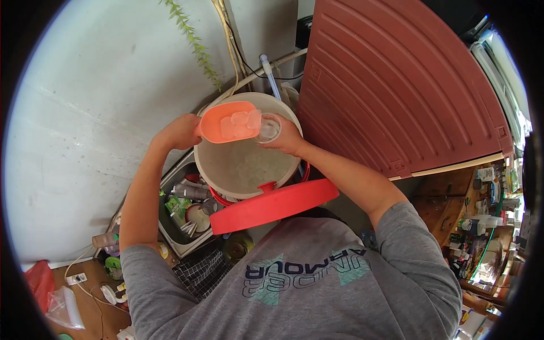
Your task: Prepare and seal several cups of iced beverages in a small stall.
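Observation:
My left hand (177, 131) grips the handle of an orange plastic scoop (212, 123). Several ice pieces (240, 123) lie in the scoop, and one is at its lip against the rim of a clear cup (268, 128). The cup, tilted and with ice inside, is held in my right hand (290, 137). Both hands are over the mouth of a large pale round ice bucket (212, 168), whose lower part holds more ice (257, 168). A red lid (276, 204) with a knob leans on edge between the bucket and my body.
At the left is a metal sink (165, 221) containing cups, a bowl and utensils. A dark red ribbed panel (395, 93) rises at the right, close to my right forearm. A pale wall (97, 106) and a power strip (76, 279) are on the left. A wire rack (202, 272) is below the sink.

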Motion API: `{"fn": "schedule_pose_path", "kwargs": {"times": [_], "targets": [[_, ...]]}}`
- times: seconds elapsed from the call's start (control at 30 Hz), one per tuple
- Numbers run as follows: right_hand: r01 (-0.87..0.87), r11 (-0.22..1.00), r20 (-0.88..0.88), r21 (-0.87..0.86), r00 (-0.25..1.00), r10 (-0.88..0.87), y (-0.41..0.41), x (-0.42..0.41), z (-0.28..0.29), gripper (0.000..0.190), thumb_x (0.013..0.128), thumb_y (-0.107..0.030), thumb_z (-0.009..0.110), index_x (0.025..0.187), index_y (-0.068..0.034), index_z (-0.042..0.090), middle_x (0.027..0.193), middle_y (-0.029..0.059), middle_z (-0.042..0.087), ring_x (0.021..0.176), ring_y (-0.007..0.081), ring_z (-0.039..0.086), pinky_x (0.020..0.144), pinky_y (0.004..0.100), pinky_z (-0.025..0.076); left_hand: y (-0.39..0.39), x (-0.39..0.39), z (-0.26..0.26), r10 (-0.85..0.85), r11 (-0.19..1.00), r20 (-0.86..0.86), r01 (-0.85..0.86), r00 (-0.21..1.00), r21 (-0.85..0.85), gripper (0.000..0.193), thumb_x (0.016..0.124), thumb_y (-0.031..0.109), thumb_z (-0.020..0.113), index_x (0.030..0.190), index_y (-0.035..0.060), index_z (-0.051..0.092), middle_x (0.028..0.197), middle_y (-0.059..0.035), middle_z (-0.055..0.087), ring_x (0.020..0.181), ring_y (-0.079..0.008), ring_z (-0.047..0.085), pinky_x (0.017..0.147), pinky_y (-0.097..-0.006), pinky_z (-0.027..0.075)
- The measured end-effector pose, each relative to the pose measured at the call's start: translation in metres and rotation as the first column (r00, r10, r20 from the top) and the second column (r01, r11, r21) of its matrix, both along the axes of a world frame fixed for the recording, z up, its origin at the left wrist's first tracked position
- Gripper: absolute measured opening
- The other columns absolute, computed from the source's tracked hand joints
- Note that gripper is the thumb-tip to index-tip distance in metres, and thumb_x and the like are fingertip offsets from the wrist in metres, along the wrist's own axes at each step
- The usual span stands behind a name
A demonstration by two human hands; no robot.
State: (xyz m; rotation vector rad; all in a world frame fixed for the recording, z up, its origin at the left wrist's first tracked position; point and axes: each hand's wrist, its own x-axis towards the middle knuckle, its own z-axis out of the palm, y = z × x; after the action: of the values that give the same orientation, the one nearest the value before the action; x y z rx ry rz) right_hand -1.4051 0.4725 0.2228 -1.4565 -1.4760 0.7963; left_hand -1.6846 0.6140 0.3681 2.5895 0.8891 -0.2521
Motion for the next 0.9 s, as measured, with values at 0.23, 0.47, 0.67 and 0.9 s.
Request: {"fn": "schedule_pose_path", "kwargs": {"times": [0.23, 0.47, 0.67, 0.9], "targets": [[-0.052, 0.999, -0.126, -0.010, 0.991, 0.051, 0.000, 0.000, 0.000, 0.087, 0.062, -0.023, 0.094, 0.136, -0.002, 0.054, 0.134, 0.0121, 0.059, 0.123, 0.0225, 0.057, 0.106, 0.0324, 0.044, 0.000, -0.006, -0.009, 0.110, 0.993, 0.007, -0.109, 0.994, -0.041, 0.029, 0.073, 0.009, 0.070, 0.101, 0.0030, 0.070, 0.092, -0.0230, 0.070, 0.089, -0.0423, 0.065, 0.081, -0.0437, 0.053], [-0.015, 0.989, -0.328, -0.148, 0.944, -0.035, -0.007, 0.001, 0.001, 0.086, 0.064, -0.015, 0.093, 0.139, 0.000, 0.052, 0.136, 0.0128, 0.058, 0.121, 0.0181, 0.057, 0.102, 0.0310, 0.047, -0.008, -0.011, 0.006, 0.155, 0.988, 0.105, -0.151, 0.982, -0.043, 0.026, 0.075, 0.011, 0.070, 0.100, 0.0021, 0.070, 0.092, -0.0236, 0.070, 0.086, -0.0442, 0.065, 0.080, -0.0441, 0.053], [0.088, 0.994, -0.199, -0.067, 0.975, -0.100, -0.010, 0.018, -0.011, 0.083, 0.062, -0.010, 0.092, 0.136, -0.003, 0.054, 0.125, 0.0081, 0.063, 0.105, 0.0157, 0.062, 0.078, 0.0289, 0.057, -0.003, -0.015, -0.010, 0.267, 0.958, 0.059, -0.259, 0.962, -0.123, 0.026, 0.074, 0.013, 0.070, 0.098, 0.0015, 0.070, 0.094, -0.0242, 0.071, 0.087, -0.0444, 0.065, 0.080, -0.0431, 0.053], [0.018, 0.998, -0.454, -0.054, 0.890, -0.041, -0.026, 0.016, 0.026, 0.078, 0.067, -0.005, 0.091, 0.135, -0.002, 0.052, 0.125, 0.0066, 0.060, 0.116, 0.0148, 0.057, 0.100, 0.0303, 0.048, 0.013, -0.026, -0.122, 0.126, 0.992, 0.012, -0.126, 0.992, -0.009, 0.032, 0.071, 0.019, 0.073, 0.099, 0.0040, 0.073, 0.093, -0.0226, 0.072, 0.086, -0.0391, 0.069, 0.079, -0.0441, 0.054]]}}
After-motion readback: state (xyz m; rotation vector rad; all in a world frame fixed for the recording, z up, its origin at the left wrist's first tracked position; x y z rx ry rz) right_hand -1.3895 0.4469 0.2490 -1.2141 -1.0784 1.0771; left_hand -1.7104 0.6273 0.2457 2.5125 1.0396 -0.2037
